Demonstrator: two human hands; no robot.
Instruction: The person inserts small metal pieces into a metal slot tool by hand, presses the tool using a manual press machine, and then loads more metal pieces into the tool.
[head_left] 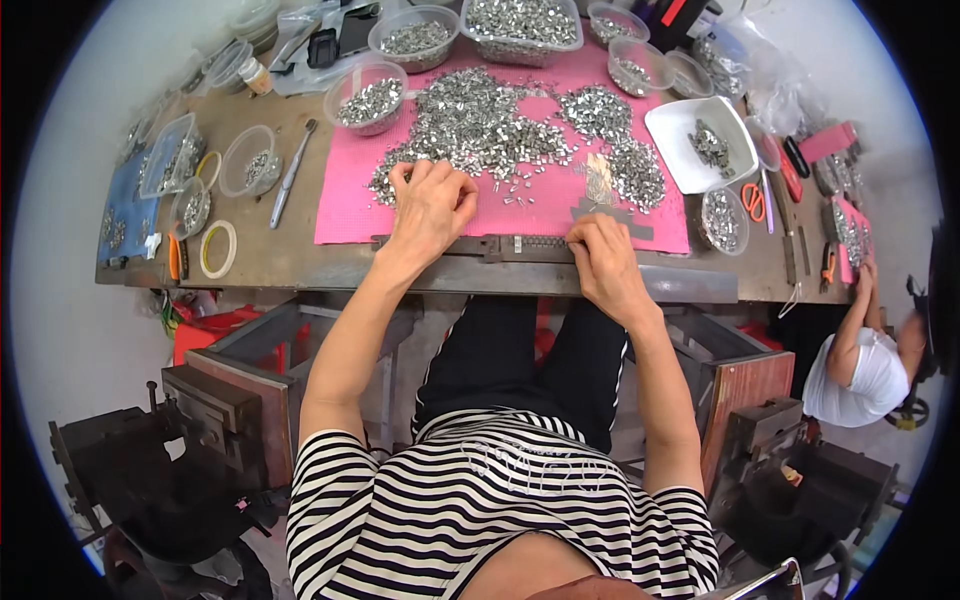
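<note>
On a pink mat (pixel 345 215) lies a large heap of small silver metal pieces (pixel 470 120). My left hand (pixel 432 205) is over the heap's near left edge, fingers curled and closed; anything in them is hidden. A narrow dark metal bar (pixel 495 246) runs along the mat's front edge, with a short row of small silver pieces (pixel 538 243) on it. At the right end of that row, my right hand (pixel 608 258) has its fingertips pinched together against the bar. Whatever they grip is too small to make out. Flat grey plates (pixel 640 231) lie just beyond this hand.
Clear tubs of metal pieces (pixel 373 100) stand behind the heap. A white tray (pixel 660 125) sits at right, near orange-handled scissors (pixel 752 200). On the left are a brush (pixel 290 180) and a tape roll (pixel 232 248). Another person (pixel 865 365) works at far right.
</note>
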